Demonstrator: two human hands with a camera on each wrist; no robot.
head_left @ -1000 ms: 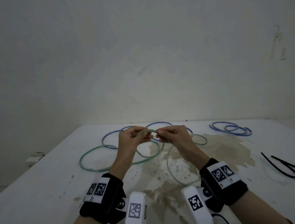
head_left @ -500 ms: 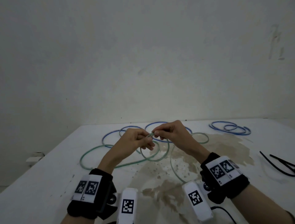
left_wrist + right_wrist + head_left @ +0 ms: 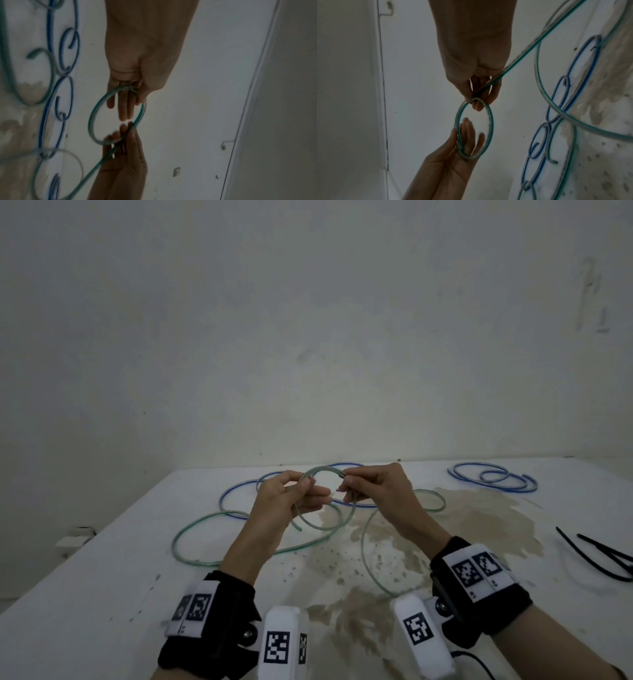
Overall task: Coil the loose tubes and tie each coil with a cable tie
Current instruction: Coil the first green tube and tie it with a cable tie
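Since half a second ago the two hands have drawn slightly apart, and the small arch of green tube [image 3: 322, 474] between them has opened into a full ring held up off the table [image 3: 102, 594]. Left hand [image 3: 286, 496] pinches the ring's left side between thumb and fingers; right hand [image 3: 375, 486] pinches its right side, and the wrist views show the long tail running out past the right fingers [image 3: 488, 92] and back down to the tabletop.

By my reading the task is at its start: only the first turn of one coil is formed, most of this tube lies slack below and to the left of the hands, no tie is on anything, and the blue tubes [image 3: 493, 477] beyond the hands are loose too. Black cable ties [image 3: 596, 553] wait well to the right of the right hand.

Room is generous: the table's left edge is well left of the left hand and the far edge lies beyond the blue tubes. Slack crossing the blue loops could snag while winding.
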